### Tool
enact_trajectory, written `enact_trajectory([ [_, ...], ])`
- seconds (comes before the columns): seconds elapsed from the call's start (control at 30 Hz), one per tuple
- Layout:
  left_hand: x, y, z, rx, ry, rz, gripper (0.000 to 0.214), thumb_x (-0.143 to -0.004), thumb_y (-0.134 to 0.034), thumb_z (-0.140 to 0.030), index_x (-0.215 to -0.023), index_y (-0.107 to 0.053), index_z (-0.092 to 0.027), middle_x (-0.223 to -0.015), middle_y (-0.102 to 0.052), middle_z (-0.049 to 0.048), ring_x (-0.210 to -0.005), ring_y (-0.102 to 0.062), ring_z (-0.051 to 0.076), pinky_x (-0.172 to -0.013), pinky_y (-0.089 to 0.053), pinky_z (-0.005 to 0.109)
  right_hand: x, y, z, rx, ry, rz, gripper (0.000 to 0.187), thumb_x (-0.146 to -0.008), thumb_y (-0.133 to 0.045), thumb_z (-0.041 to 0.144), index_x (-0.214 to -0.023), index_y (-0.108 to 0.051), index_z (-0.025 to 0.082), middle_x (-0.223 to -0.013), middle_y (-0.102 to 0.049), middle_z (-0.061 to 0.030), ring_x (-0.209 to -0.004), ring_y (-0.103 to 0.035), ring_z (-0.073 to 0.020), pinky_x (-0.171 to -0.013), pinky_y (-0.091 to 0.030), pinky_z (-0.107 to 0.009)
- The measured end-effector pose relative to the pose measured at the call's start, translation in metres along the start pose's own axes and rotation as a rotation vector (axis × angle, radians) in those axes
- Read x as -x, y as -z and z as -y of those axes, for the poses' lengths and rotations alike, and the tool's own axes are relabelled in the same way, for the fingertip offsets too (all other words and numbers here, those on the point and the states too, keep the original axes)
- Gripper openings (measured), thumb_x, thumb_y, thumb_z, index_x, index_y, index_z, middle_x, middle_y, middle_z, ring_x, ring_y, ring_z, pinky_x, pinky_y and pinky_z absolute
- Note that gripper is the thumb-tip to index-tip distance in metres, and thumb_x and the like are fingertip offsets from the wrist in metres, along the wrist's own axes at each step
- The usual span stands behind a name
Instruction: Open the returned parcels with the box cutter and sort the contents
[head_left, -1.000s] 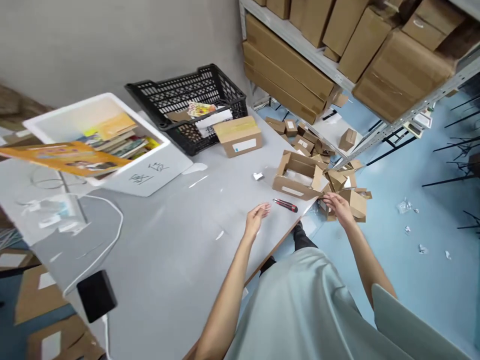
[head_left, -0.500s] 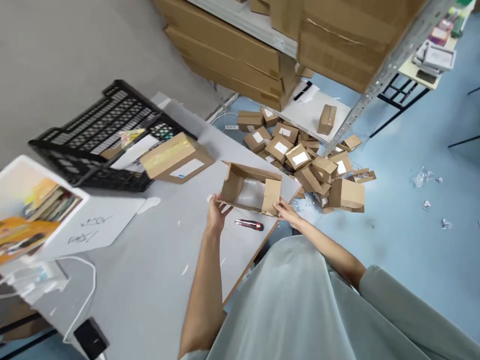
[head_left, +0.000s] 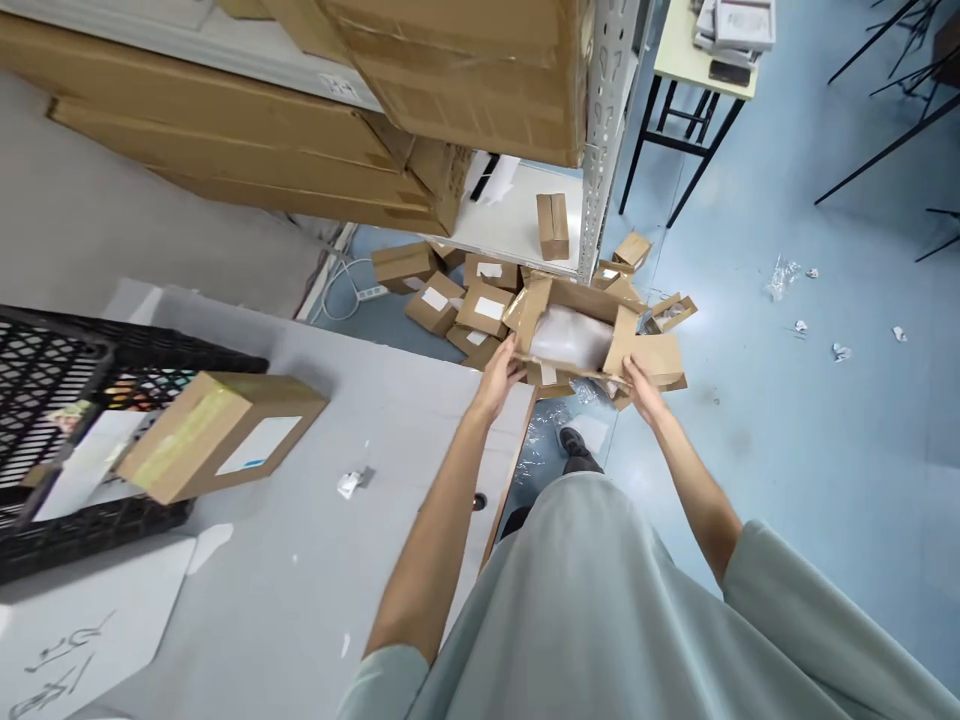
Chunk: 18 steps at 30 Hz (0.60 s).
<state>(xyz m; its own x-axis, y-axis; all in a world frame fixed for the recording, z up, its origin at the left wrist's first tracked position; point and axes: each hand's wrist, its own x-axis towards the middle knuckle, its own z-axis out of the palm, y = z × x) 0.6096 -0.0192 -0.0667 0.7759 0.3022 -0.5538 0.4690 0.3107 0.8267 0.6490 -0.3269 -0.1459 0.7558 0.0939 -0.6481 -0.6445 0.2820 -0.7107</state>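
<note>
Between my hands is an open cardboard box, held past the table's corner and above the pile on the floor. Something pale and smooth lies inside it; its kind I cannot make out. My left hand grips the near left edge of the box. At the near right corner, my right hand has its fingers on the cardboard. The utility knife on the table is mostly hidden behind my left forearm. A crumpled scrap of white paper lies on the tabletop.
A taped carton leans by a black plastic crate on the grey table. Several small boxes are heaped on the floor under a metal shelf. A side table stands beyond; plastic and paper scraps litter the floor.
Both hands have carried the open box from above the table to the right, over the floor pile. The view has swung right, and my left forearm now covers most of the utility knife.
</note>
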Motion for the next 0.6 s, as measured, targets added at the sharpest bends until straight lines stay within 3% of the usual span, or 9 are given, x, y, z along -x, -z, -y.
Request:
enact_trajectory([
  [0.07,-0.024,-0.020,-0.004,-0.041,0.037,-0.062,0.044,-0.103,-0.074,-0.054,-0.137,-0.075,-0.027,-0.162,-0.063,0.0142,-0.145,-0.065,0.034,-0.113,-0.059,0.045,-0.016,0.015,0.006,0.004,-0.008,-0.154,0.038,-0.095,-0.077,0.049,-0.127,-0.074,0.028,-0.149,-0.075,-0.0062,-0.139,-0.071,-0.0232,-0.114,-0.062,-0.041],
  [0.13,-0.033,-0.029,-0.005,-0.075,0.037,-0.116,0.040,-0.101,-0.079,-0.049,-0.132,-0.076,-0.024,-0.156,-0.067,0.0165,-0.143,-0.066,0.036,-0.114,-0.058,0.047,-0.024,0.027,0.008,0.038,-0.022,-0.259,0.035,-0.094,-0.075,0.050,-0.119,-0.073,0.026,-0.147,-0.075,-0.0104,-0.140,-0.070,-0.0234,-0.116,-0.060,-0.042],
  [0.23,-0.017,-0.018,0.005,-0.047,-0.013,-0.104,0.036,-0.099,-0.081,-0.041,-0.130,-0.077,-0.022,-0.149,-0.072,0.0157,-0.137,-0.069,0.033,-0.114,-0.058,0.046,-0.019,0.034,0.001,0.098,-0.026,-0.247,0.036,-0.089,-0.078,0.052,-0.113,-0.073,0.025,-0.138,-0.078,-0.0138,-0.135,-0.072,-0.0255,-0.117,-0.059,-0.047],
  [0.33,0.028,0.019,0.033,-0.022,-0.059,-0.120,0.039,-0.093,-0.084,-0.042,-0.127,-0.078,-0.023,-0.147,-0.074,0.0143,-0.129,-0.074,0.031,-0.112,-0.059,0.045,-0.007,0.025,-0.013,0.167,-0.019,-0.137,0.039,-0.083,-0.082,0.054,-0.107,-0.074,0.024,-0.124,-0.082,-0.0136,-0.125,-0.077,-0.0264,-0.115,-0.060,-0.047],
  [0.4,0.067,0.053,0.060,-0.013,-0.055,-0.201,0.042,-0.089,-0.083,-0.049,-0.122,-0.079,-0.023,-0.142,-0.077,0.0148,-0.124,-0.076,0.032,-0.111,-0.059,0.048,0.000,0.008,-0.024,0.226,-0.031,-0.035,0.041,-0.079,-0.085,0.055,-0.103,-0.074,0.024,-0.115,-0.084,-0.0123,-0.116,-0.080,-0.0265,-0.112,-0.060,-0.047],
  [0.5,0.132,0.107,0.105,0.028,-0.002,-0.444,0.050,-0.078,-0.088,-0.060,-0.110,-0.081,-0.022,-0.128,-0.082,0.0162,-0.119,-0.078,0.034,-0.112,-0.059,0.052,0.006,-0.031,-0.045,0.339,-0.079,0.152,0.043,-0.076,-0.089,0.056,-0.102,-0.076,0.024,-0.108,-0.086,-0.0102,-0.105,-0.081,-0.0261,-0.108,-0.062,-0.046],
  [0.6,0.201,0.148,0.145,0.117,0.016,-0.706,0.056,-0.067,-0.093,-0.067,-0.096,-0.078,-0.022,-0.116,-0.083,0.0149,-0.115,-0.079,0.035,-0.112,-0.059,0.054,0.015,-0.080,-0.068,0.471,-0.144,0.404,0.047,-0.075,-0.090,0.058,-0.105,-0.079,0.024,-0.109,-0.087,-0.0092,-0.101,-0.082,-0.0246,-0.105,-0.062,-0.043],
])
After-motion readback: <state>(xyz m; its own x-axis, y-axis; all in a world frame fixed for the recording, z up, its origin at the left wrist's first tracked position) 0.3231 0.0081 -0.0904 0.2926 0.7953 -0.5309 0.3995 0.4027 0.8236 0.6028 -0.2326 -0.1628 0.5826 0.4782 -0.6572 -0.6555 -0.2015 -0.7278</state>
